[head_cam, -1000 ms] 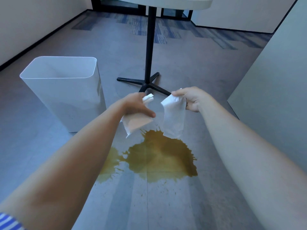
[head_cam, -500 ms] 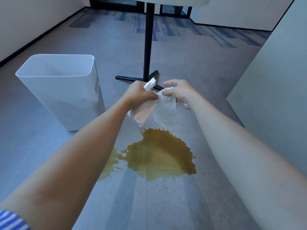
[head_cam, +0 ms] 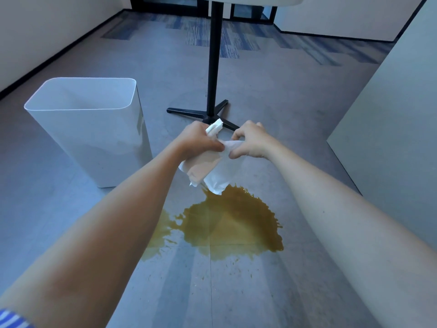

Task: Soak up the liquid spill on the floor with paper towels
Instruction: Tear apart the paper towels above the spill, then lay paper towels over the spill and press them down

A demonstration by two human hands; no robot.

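A brown liquid spill [head_cam: 233,227] spreads over the grey floor in front of me, with small splashes around it. Above its far edge both hands hold white paper towels [head_cam: 221,175]. My left hand [head_cam: 198,140] grips a folded bunch, part of it tinted pinkish, with a white corner sticking out above the fist. My right hand [head_cam: 250,143] pinches the top edge of a hanging sheet right next to the left hand. The sheet's lower corner hangs just over the spill's far rim.
A white plastic waste bin [head_cam: 92,129] stands upright on the floor at the left. A black table post with a cross foot [head_cam: 212,91] stands just beyond my hands. A grey wall panel [head_cam: 397,129] runs along the right.
My hands came together: a second ago they held the towels apart, now the right hand pinches the sheet beside the left fist. The towels hang slightly closer to the spill.
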